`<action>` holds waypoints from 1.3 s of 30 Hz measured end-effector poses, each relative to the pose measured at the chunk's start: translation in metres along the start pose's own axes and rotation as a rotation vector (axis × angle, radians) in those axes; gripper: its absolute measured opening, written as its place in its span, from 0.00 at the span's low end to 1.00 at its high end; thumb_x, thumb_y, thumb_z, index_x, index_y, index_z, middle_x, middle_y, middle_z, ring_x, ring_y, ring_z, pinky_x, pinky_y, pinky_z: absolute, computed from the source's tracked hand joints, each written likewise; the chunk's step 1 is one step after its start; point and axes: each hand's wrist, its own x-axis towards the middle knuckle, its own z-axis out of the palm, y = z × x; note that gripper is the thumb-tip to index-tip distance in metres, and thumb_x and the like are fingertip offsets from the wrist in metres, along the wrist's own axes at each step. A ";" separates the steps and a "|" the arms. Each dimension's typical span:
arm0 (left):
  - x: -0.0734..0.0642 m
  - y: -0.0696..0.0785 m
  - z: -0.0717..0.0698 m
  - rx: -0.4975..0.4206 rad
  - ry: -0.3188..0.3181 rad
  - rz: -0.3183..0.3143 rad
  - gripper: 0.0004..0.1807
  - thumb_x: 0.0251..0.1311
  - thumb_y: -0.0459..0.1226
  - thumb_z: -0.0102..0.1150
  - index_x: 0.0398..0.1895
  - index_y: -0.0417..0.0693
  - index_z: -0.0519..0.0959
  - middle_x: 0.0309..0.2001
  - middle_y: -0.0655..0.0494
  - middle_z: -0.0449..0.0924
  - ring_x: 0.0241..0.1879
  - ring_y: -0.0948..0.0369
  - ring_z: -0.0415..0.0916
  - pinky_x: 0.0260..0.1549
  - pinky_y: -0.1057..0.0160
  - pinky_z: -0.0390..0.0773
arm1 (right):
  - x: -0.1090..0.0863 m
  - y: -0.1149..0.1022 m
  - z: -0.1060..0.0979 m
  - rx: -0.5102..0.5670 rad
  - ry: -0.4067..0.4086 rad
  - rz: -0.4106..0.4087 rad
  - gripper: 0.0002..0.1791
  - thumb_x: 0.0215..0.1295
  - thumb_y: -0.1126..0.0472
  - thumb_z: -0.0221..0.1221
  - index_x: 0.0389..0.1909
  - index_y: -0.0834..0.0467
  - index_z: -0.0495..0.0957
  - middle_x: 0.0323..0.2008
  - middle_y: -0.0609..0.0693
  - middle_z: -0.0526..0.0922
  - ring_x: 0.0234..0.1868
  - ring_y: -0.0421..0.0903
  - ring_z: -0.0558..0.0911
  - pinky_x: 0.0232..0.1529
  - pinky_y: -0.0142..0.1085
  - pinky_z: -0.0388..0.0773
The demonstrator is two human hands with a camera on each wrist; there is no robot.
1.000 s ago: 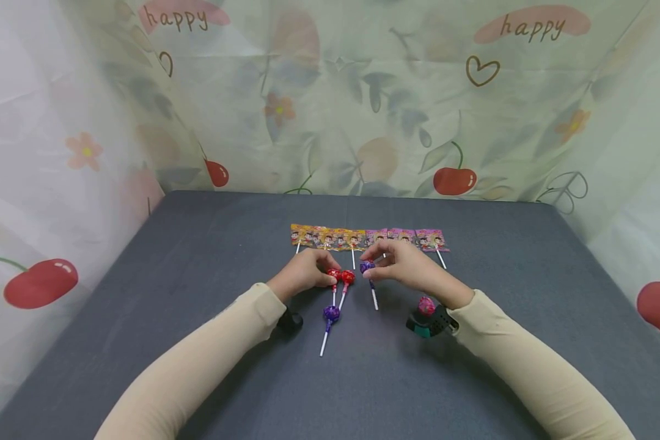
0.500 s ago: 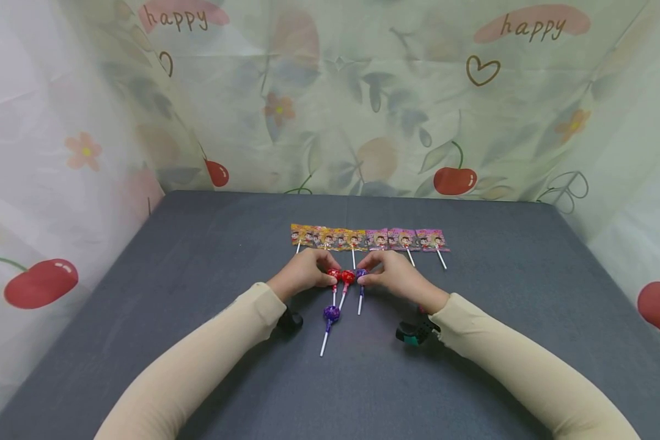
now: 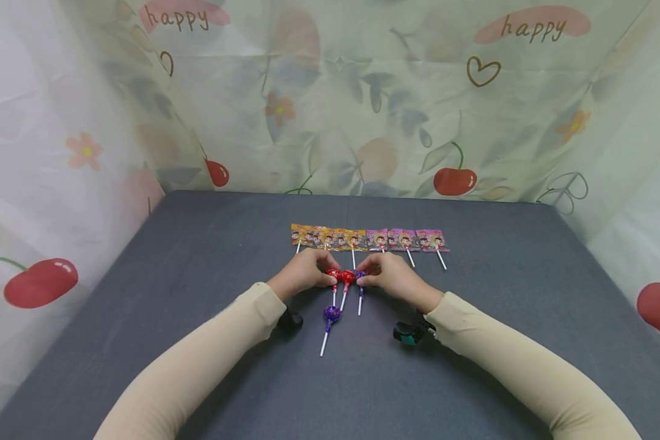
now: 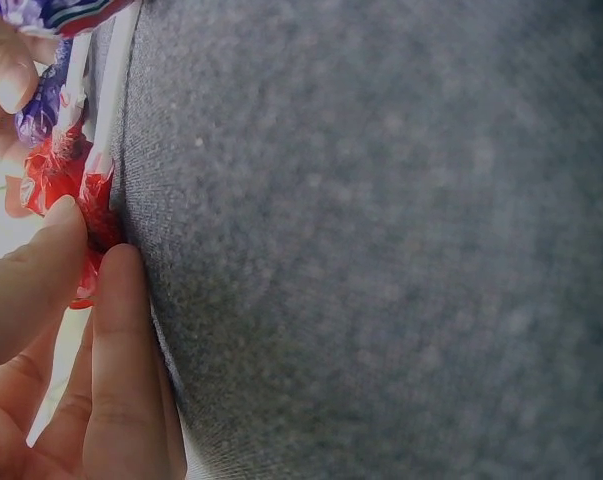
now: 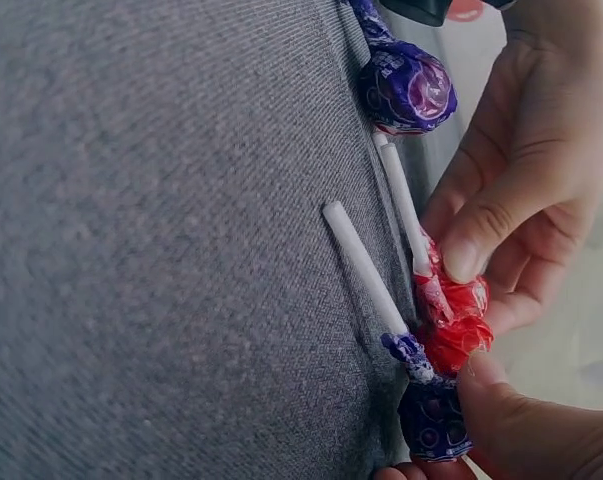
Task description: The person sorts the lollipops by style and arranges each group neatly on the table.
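My left hand (image 3: 301, 273) pinches the left of two red-wrapped lollipops between thumb and finger. The other red lollipop (image 3: 348, 278) lies right beside it, heads close together. With thumb and fingers, my right hand (image 3: 395, 280) holds a purple-wrapped lollipop (image 5: 433, 415) against the right side of the red pair. All three sticks point toward me. Nearer to me lies a second purple lollipop (image 3: 332, 314), its head at the stick ends of the red ones. In the left wrist view, the held red lollipop (image 4: 99, 210) is partly hidden by the thumb.
Behind the hands runs a row of flat packaged lollipops, yellow packets (image 3: 327, 237) on the left and pink packets (image 3: 401, 238) on the right, sticks toward me. A dark grey cloth (image 3: 225, 232) covers the table. Printed curtains (image 3: 341, 122) stand around it.
My right hand has moved left with the purple lollipop and brought it beside the red pair. A pink lollipop by the right wrist is now hidden under the arm. The left hand keeps still.
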 end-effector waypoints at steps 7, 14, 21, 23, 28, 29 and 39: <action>0.000 0.000 0.001 0.003 0.000 -0.001 0.09 0.54 0.31 0.68 0.39 0.47 0.84 0.41 0.52 0.82 0.38 0.59 0.74 0.35 0.65 0.76 | -0.001 0.000 0.000 -0.003 -0.008 -0.006 0.13 0.60 0.58 0.67 0.44 0.58 0.84 0.41 0.52 0.86 0.44 0.46 0.83 0.48 0.43 0.77; 0.000 0.000 0.000 0.001 -0.002 -0.001 0.09 0.54 0.31 0.69 0.38 0.47 0.84 0.41 0.52 0.82 0.38 0.59 0.74 0.35 0.64 0.76 | 0.000 0.000 0.001 0.001 -0.007 0.010 0.12 0.59 0.58 0.67 0.44 0.57 0.84 0.41 0.50 0.86 0.44 0.45 0.83 0.50 0.44 0.77; 0.001 -0.001 0.000 0.002 -0.005 0.007 0.09 0.54 0.31 0.69 0.38 0.47 0.84 0.41 0.52 0.82 0.38 0.59 0.74 0.36 0.64 0.76 | -0.001 0.000 -0.001 0.004 -0.022 0.009 0.13 0.60 0.58 0.66 0.45 0.57 0.84 0.43 0.51 0.86 0.45 0.46 0.83 0.50 0.44 0.77; 0.001 -0.001 0.000 0.000 -0.005 0.008 0.09 0.54 0.31 0.69 0.38 0.47 0.84 0.41 0.52 0.82 0.38 0.59 0.74 0.36 0.65 0.76 | -0.001 -0.001 -0.001 0.008 -0.026 0.017 0.13 0.60 0.58 0.66 0.46 0.57 0.84 0.43 0.51 0.86 0.45 0.46 0.82 0.51 0.44 0.77; 0.000 -0.001 0.000 0.001 -0.006 0.003 0.09 0.54 0.31 0.69 0.39 0.47 0.84 0.41 0.52 0.82 0.38 0.59 0.74 0.36 0.65 0.76 | -0.001 -0.001 -0.002 0.011 -0.036 0.025 0.14 0.61 0.58 0.66 0.46 0.57 0.83 0.44 0.51 0.85 0.46 0.46 0.82 0.51 0.44 0.77; 0.001 -0.001 0.000 0.003 -0.006 0.003 0.09 0.54 0.31 0.69 0.39 0.47 0.84 0.41 0.52 0.82 0.38 0.59 0.74 0.36 0.65 0.76 | -0.002 -0.001 -0.002 0.012 -0.038 0.024 0.14 0.61 0.58 0.66 0.47 0.57 0.83 0.44 0.51 0.85 0.46 0.46 0.82 0.51 0.44 0.77; 0.001 -0.001 0.000 -0.010 -0.005 -0.007 0.08 0.55 0.31 0.68 0.38 0.47 0.84 0.41 0.52 0.82 0.38 0.58 0.74 0.36 0.64 0.76 | -0.002 0.000 -0.003 0.013 -0.042 0.021 0.16 0.60 0.57 0.67 0.48 0.57 0.83 0.45 0.52 0.85 0.47 0.48 0.82 0.52 0.45 0.77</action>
